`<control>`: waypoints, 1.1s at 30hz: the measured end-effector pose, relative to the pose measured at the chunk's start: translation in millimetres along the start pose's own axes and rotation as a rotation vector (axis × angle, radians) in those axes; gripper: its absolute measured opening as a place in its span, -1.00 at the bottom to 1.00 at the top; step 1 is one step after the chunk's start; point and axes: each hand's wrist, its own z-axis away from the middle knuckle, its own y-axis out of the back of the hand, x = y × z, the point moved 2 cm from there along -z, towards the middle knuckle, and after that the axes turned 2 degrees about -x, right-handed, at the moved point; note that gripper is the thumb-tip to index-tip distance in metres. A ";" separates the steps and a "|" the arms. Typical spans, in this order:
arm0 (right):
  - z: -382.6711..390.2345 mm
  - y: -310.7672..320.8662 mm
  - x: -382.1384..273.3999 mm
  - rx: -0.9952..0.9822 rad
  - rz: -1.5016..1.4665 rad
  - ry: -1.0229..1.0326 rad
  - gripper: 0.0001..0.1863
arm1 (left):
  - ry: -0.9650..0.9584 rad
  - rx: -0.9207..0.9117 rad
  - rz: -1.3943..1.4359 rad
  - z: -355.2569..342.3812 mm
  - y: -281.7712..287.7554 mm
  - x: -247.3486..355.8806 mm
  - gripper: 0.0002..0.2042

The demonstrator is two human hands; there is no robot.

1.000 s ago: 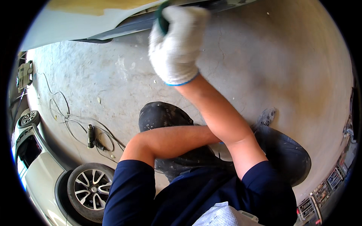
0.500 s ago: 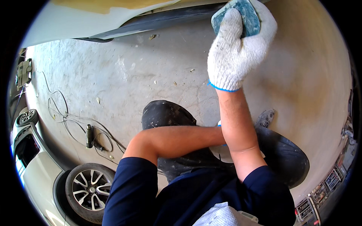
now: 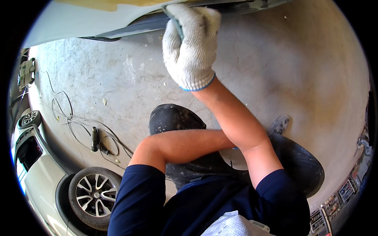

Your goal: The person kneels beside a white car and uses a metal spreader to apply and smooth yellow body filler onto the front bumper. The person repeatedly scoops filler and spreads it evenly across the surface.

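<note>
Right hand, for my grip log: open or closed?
Closed: the gloved right hand curls around a green pad, only the pad's edge showing.

Coarse knit and dull rubber are set against smooth car paint.

A rough, ribbed white cotton knit is seen in the work glove [image 3: 192,53]; by the thin edge shown of the green pad [image 3: 178,27], its material cannot be told. The body panel [image 3: 82,21] is finished smooth, its tan patch [image 3: 86,4] flat-looking. Glossy paint is shown on the parked car [image 3: 45,179], bright metal on the spoked wheel [image 3: 104,194], matt rubber on its tyre [image 3: 75,192]. The concrete floor [image 3: 134,86] is left dull and scuffed.
</note>
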 end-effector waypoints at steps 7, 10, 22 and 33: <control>-1.1 42.4 11.8 0.117 -0.157 -0.145 -0.69 | -0.016 0.008 0.004 -4.5 4.4 2.2 -0.67; -16.6 48.6 20.6 0.205 -0.154 -0.131 -0.58 | -0.013 0.009 -0.002 -2.9 7.0 0.2 -0.67; -1.7 28.8 -10.2 0.021 -0.035 -0.003 -0.58 | -0.016 0.006 -0.014 -3.3 4.3 -1.5 -0.68; -37.1 51.6 11.7 0.098 0.086 0.051 -0.58 | -0.029 0.011 -0.002 -11.4 11.2 8.4 -0.69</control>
